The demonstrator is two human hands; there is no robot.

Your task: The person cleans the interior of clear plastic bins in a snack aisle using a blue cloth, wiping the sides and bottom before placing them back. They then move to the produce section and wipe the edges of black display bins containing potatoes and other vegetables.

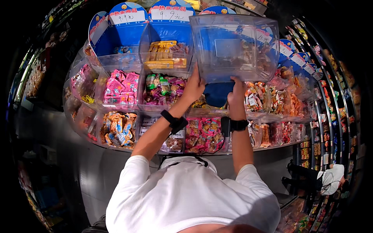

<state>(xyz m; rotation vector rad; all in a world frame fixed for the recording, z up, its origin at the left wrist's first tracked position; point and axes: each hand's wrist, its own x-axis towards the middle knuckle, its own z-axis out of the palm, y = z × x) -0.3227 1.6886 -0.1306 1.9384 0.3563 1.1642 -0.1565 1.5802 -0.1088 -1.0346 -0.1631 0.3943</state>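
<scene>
Both of my hands grip the near edge of a clear plastic bin, raised over the right half of a tiered candy display. My left hand is at its near left corner, and my right hand holds the same edge farther right. Through the walls a pale square patch shows, along with packets that seem to lie behind the bin. Between my hands hangs a dark blue piece; whether it is cloth or a liner I cannot tell. Below it, wrapped snacks are partly covered.
Clear compartments hold pink packets, purple and green sweets, orange-and-blue packets and yellow packs. Blue price signs rise at the back. Stocked shelves curve along the right, where another person stands.
</scene>
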